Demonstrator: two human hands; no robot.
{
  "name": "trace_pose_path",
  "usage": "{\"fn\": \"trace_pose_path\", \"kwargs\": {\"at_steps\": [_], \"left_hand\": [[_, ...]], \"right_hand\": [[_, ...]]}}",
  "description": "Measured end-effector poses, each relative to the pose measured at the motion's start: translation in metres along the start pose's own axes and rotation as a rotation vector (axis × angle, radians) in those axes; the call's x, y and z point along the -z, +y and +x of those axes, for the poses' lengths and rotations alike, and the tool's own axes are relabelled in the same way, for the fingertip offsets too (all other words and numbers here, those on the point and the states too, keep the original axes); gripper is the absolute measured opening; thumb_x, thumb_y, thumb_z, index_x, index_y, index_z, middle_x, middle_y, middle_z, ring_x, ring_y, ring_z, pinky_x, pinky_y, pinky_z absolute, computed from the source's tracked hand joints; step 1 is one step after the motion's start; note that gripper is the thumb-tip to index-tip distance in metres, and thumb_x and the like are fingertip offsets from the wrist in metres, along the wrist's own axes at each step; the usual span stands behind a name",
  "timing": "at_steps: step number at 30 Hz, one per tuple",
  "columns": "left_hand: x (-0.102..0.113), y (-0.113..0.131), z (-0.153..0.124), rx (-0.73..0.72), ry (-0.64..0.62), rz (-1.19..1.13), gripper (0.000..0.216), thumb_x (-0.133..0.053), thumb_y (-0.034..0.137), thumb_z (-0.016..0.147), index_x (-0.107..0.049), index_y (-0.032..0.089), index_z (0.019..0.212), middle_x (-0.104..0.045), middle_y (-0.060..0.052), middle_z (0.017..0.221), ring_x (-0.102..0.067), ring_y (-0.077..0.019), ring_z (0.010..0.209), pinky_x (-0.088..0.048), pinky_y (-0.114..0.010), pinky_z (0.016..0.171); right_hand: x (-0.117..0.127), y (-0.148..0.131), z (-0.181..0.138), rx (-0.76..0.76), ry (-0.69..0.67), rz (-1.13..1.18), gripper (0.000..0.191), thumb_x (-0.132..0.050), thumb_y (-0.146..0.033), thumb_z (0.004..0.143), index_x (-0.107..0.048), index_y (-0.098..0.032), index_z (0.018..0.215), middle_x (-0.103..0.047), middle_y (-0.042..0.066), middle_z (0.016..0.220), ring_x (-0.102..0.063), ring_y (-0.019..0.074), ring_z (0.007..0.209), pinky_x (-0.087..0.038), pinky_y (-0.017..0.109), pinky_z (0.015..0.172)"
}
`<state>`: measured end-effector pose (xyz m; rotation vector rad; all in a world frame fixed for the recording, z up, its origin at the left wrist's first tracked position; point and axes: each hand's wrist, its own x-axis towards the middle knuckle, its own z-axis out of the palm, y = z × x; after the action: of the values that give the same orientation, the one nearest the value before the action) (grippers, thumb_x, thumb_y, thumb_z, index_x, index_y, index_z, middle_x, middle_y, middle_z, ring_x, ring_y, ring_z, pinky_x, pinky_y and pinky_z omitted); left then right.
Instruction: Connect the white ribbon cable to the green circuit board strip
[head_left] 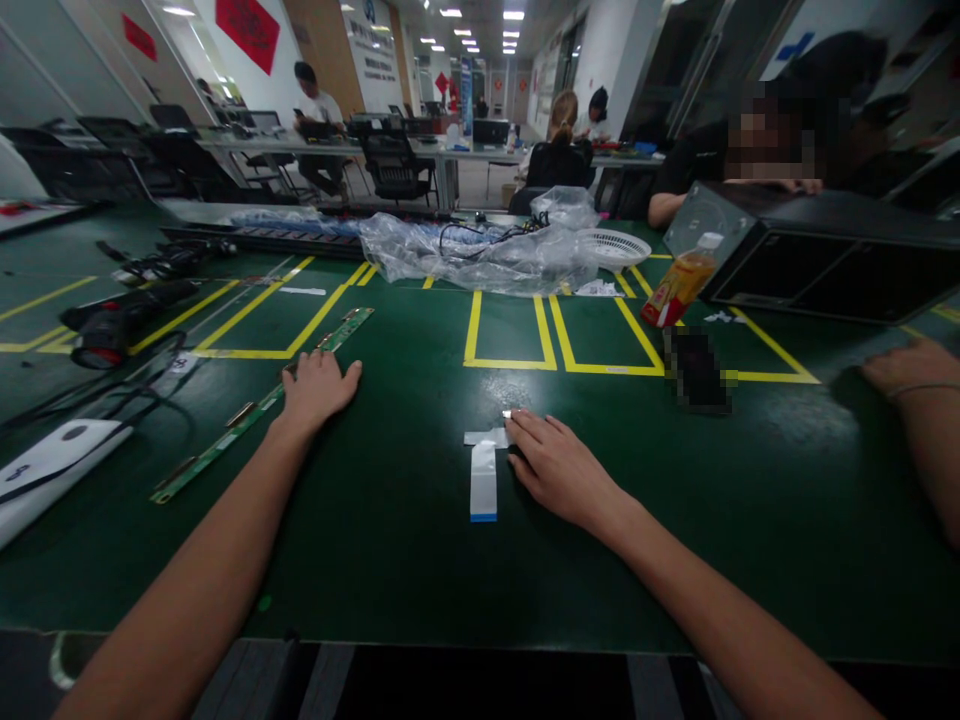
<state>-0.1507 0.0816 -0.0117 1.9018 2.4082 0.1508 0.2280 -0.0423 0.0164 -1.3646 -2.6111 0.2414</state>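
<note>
A long, narrow green circuit board (247, 425) lies slantwise on the green table. My left hand (319, 388) rests across its upper half, fingers over the strip and thumb stretched out to the right; the fingertips are partly hidden. Near the table's middle is a white flat ribbon cable (484, 480) with a blue end towards me and a crosswise piece at its top. My right hand (559, 465) lies beside it with extended fingers, the fingertips at the cable's upper right part. Whether they press on it I cannot tell.
Clear plastic wrap (480, 255) and a white basket (619, 247) lie at the back. A drink bottle (679, 280), a blurred dark object (697, 370) and a large black case (832, 260) stand right. Another person's hand (919, 375) is at the right edge. Cables and a black tool (120, 325) lie left.
</note>
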Motion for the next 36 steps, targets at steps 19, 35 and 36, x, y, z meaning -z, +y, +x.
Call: {"fn": "trace_pose_path", "kwargs": {"at_steps": [19,35,36], "left_hand": [[-0.002,0.138,-0.113,-1.000,-0.293,-0.133,0.056,-0.031,0.038,0.105,-0.032,0.018,0.158,-0.022,-0.010,0.166,-0.014,-0.0233,0.155,-0.007,-0.053,0.124],[-0.001,0.130,-0.105,-1.095,-0.289,-0.146,0.067,-0.040,0.051,0.103,-0.024,0.021,0.161,-0.018,-0.010,0.168,-0.014,-0.0241,0.156,-0.003,-0.049,0.125],[-0.001,0.131,-0.106,-1.093,-0.277,-0.141,0.066,-0.040,0.051,0.103,-0.024,0.021,0.160,-0.019,-0.010,0.168,-0.014,-0.0242,0.155,-0.004,-0.049,0.125]], "right_hand": [[-0.013,-0.022,0.000,-0.077,0.030,-0.077,0.054,-0.042,-0.029,0.100,-0.049,-0.004,0.147,-0.047,0.022,0.154,-0.044,0.0321,0.143,-0.037,0.049,0.117],[-0.009,-0.010,-0.001,-0.015,0.024,-0.035,0.054,-0.048,-0.031,0.099,-0.049,-0.005,0.146,-0.050,0.022,0.152,-0.045,0.0318,0.142,-0.033,0.049,0.121],[-0.008,-0.010,-0.001,-0.010,0.034,-0.025,0.053,-0.048,-0.030,0.098,-0.050,-0.005,0.144,-0.051,0.022,0.151,-0.046,0.0318,0.141,-0.033,0.048,0.121]]}}
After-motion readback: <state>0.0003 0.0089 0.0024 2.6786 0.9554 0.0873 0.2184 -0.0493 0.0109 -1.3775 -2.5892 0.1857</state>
